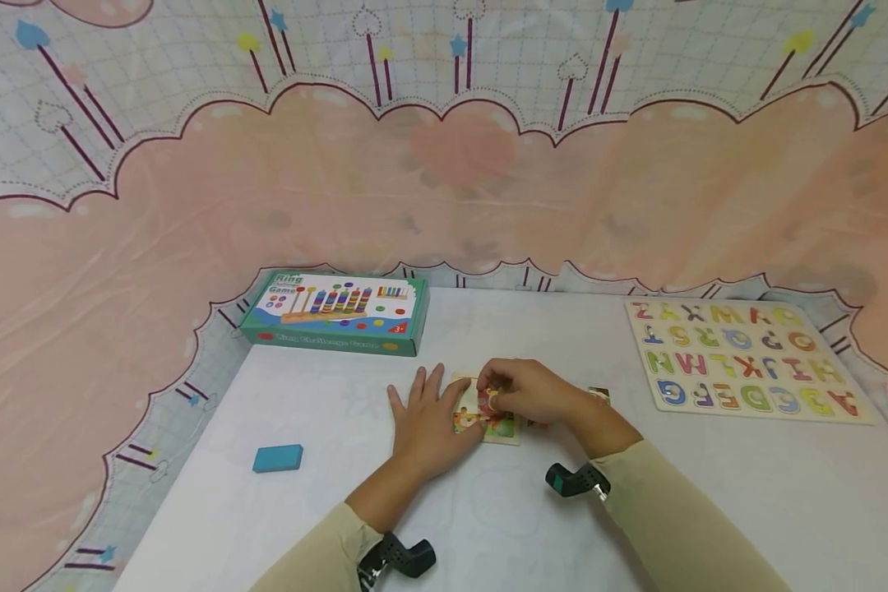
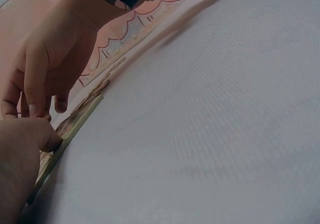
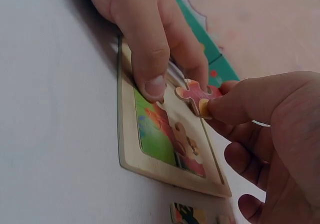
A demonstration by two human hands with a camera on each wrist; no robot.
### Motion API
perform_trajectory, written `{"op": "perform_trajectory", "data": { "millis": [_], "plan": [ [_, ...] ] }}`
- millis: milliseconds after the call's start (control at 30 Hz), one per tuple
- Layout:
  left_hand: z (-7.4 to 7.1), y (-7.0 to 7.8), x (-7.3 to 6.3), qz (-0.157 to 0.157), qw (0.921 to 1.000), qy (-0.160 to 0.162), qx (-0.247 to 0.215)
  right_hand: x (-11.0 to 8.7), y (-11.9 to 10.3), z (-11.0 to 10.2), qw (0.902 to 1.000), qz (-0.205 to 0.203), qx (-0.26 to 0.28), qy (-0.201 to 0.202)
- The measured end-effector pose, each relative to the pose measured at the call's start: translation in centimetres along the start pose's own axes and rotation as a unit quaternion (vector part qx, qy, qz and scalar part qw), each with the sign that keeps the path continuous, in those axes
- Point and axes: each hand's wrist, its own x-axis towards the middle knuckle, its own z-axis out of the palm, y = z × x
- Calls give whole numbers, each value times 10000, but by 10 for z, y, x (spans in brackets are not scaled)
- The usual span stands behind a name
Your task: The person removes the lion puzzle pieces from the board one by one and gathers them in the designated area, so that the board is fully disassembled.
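A small wooden jigsaw board (image 1: 511, 440) lies flat on the table, with some picture pieces fitted in its recess, green and orange ones (image 3: 155, 131) among them. My left hand (image 1: 429, 427) spreads over the board's left side, its thumb resting on the board. Over the board, my right hand (image 1: 529, 390) pinches a reddish jigsaw piece (image 3: 192, 92) between thumb and fingers. In the right wrist view this piece is tilted above bare wood in the recess. Beyond the left thumb in the left wrist view, the right hand (image 2: 55, 59) hangs close to the board (image 2: 75, 129).
Loose jigsaw pieces (image 3: 187, 214) lie right of the board, partly hidden by the right arm. A blue block (image 1: 277, 459) lies at the left. A green Ring Challenge Game box (image 1: 340, 312) stands at the back left, an alphabet puzzle board (image 1: 747, 359) at the right.
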Motion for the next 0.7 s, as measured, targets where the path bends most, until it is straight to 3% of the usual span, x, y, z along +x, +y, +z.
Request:
{"op": "perform_trajectory", "data": {
  "millis": [700],
  "plan": [
    [0, 1, 0, -40, 10000, -33, -25, -23, 13, -11, 9977, 323, 578, 118]
  ]
}}
